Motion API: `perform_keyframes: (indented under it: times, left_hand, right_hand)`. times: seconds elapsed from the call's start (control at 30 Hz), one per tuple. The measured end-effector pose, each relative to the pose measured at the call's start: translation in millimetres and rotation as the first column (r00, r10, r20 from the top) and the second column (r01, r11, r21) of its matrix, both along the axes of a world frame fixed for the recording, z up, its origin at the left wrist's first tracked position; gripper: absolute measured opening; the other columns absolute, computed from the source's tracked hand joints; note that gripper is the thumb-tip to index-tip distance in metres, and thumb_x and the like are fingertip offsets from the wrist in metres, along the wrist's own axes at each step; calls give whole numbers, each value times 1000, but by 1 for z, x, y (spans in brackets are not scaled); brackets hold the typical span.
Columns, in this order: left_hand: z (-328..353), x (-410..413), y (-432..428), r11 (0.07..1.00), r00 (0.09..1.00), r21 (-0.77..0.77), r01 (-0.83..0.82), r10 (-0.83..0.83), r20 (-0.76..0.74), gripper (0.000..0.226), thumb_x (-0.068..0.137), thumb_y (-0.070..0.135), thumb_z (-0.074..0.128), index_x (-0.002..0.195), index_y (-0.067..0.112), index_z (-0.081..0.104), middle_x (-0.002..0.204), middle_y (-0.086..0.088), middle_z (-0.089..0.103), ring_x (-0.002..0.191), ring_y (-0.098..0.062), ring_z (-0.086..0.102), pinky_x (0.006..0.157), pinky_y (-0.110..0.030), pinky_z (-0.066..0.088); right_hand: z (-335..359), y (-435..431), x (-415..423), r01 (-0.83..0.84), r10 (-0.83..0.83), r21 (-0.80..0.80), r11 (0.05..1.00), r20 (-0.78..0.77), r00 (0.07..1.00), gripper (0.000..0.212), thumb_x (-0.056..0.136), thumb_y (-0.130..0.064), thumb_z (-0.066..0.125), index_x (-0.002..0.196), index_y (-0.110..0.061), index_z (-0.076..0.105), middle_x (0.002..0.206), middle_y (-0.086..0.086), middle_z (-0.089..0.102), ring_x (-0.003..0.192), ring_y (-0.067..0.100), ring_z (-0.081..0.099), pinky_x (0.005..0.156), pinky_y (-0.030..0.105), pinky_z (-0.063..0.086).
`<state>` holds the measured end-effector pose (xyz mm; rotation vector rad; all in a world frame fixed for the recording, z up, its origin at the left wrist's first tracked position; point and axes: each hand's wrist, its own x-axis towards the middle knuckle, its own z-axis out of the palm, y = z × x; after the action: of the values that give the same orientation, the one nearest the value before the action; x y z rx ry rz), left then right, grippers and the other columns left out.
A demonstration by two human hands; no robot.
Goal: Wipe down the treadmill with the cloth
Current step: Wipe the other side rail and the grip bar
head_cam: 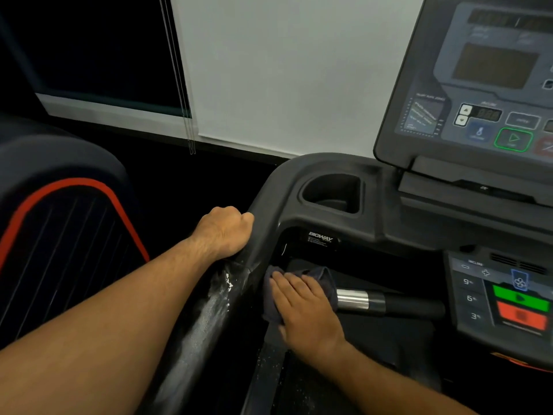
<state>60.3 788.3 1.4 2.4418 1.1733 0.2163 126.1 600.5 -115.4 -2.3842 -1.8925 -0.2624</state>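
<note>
A dark treadmill fills the right of the head view, with its left handrail (209, 310) running from the bottom up to the cup holder (332, 191). White dusty smears mark the rail. My left hand (224, 232) grips the top of this rail with curled fingers. My right hand (302, 310) presses a dark grey cloth (324, 280) flat against the inner side of the rail, fingers straight. The cloth bunches beyond my fingertips, next to a chrome-tipped grip bar (374, 301).
The console screen (493, 73) stands at the upper right. A lower control panel (508, 298) with green and red buttons sits at the right. Another machine with a red outline (68, 235) stands at the left. A white wall and a window blind cord are behind.
</note>
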Motion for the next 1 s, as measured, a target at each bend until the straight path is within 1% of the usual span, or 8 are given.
perform_keyframes:
  times: [0.13, 0.23, 0.3, 0.37, 0.5, 0.6, 0.83, 1.0]
  left_hand:
    - [3, -2, 3, 999, 1000, -43, 26, -27, 0, 42, 95, 31, 35, 73, 8, 63, 65, 0, 52, 58, -13, 47, 52, -27, 37]
    - [6, -2, 5, 996, 999, -74, 47, -47, 6, 44, 95, 31, 35, 69, 6, 62, 67, -2, 57, 60, -15, 51, 52, -28, 39]
    - [4, -2, 7, 994, 999, -102, 44, -43, 14, 44, 94, 31, 35, 66, 6, 59, 67, -3, 58, 60, -16, 52, 54, -29, 41]
    - [3, -2, 9, 992, 999, -125, 33, -30, 27, 44, 94, 31, 36, 65, 7, 58, 67, -4, 58, 61, -17, 53, 55, -30, 42]
    - [-2, -1, 12, 982, 995, -184, -53, 68, 76, 41, 92, 34, 39, 73, 9, 67, 79, -5, 67, 72, -19, 61, 62, -32, 45]
    - [-4, 2, 19, 925, 971, -365, -110, 179, 161, 40, 90, 37, 42, 77, 14, 72, 81, -7, 72, 78, -26, 66, 78, -45, 56]
    - [-2, 11, 30, 833, 954, -537, -131, 253, 160, 42, 96, 32, 41, 88, 6, 71, 91, -11, 73, 85, -29, 68, 79, -40, 58]
    - [0, 6, 29, 765, 940, -629, -141, 303, 158, 40, 98, 33, 38, 105, 8, 67, 97, -15, 73, 90, -32, 69, 77, -37, 56]
  right_hand:
    - [22, 7, 16, 120, -21, 191, 974, -453, 891, 37, 80, -32, 49, 111, -22, 65, 108, 2, 71, 100, 23, 65, 90, 38, 46]
    - [63, 47, 30, 772, -109, 243, 587, -921, 373, 27, 99, -29, 50, 113, -14, 66, 103, 4, 69, 105, 24, 63, 85, 24, 45]
    - [88, 72, 44, 893, 29, 253, 373, -965, 261, 32, 100, -32, 49, 117, -11, 65, 107, 6, 69, 107, 22, 62, 91, 29, 47]
    - [96, 96, 52, 878, 77, 241, 413, -970, 230, 40, 99, -39, 47, 124, -12, 61, 118, 9, 67, 113, 23, 60, 98, 32, 46]
    - [56, 112, 19, 563, -137, 147, 813, -892, 431, 59, 100, -43, 42, 151, -17, 29, 162, 1, 13, 149, 22, 5, 121, 40, 14]
    - [35, 82, -22, 445, -22, 222, 867, -877, 480, 61, 103, -40, 36, 155, -26, 8, 157, -22, -6, 142, -3, -22, 122, 31, 0]
    - [49, 106, 47, 279, -169, 97, 955, -595, 786, 67, 103, -46, 24, 154, -11, 1, 163, 3, -3, 147, 11, -15, 117, 34, -19]
    - [77, 154, 107, 189, -178, -37, 981, -542, 821, 65, 102, -48, 26, 154, -12, 17, 163, 1, 10, 149, 14, -3, 120, 38, -9]
